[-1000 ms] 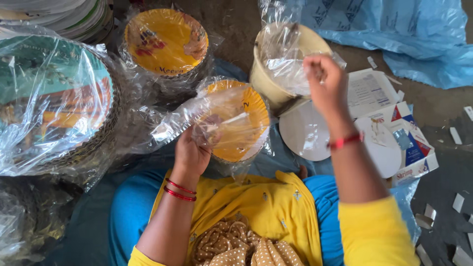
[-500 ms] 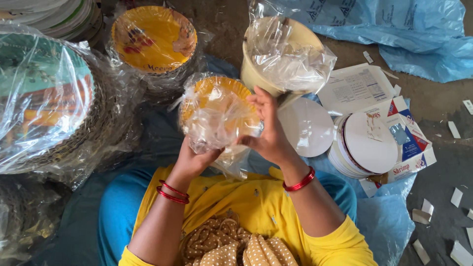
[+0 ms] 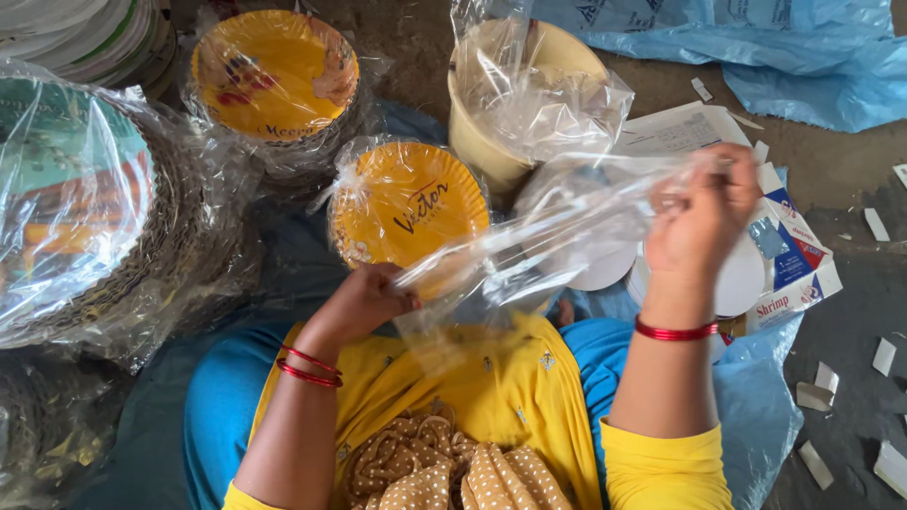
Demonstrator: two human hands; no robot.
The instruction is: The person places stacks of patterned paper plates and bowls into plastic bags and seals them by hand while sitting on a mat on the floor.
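floor (image 3: 841,179), bare, paper scraps | left hand (image 3: 364,300) and right hand (image 3: 699,215) pinch clear plastic bag (image 3: 557,231) taut above lap, beside wrapped yellow plates (image 3: 408,206) | risk: film may tear if overstretched

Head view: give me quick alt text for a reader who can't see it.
A seated person stretches a clear plastic bag between the left hand and the raised right hand. Behind it lies a bagged stack of yellow paper plates; a cream bucket stands beyond.
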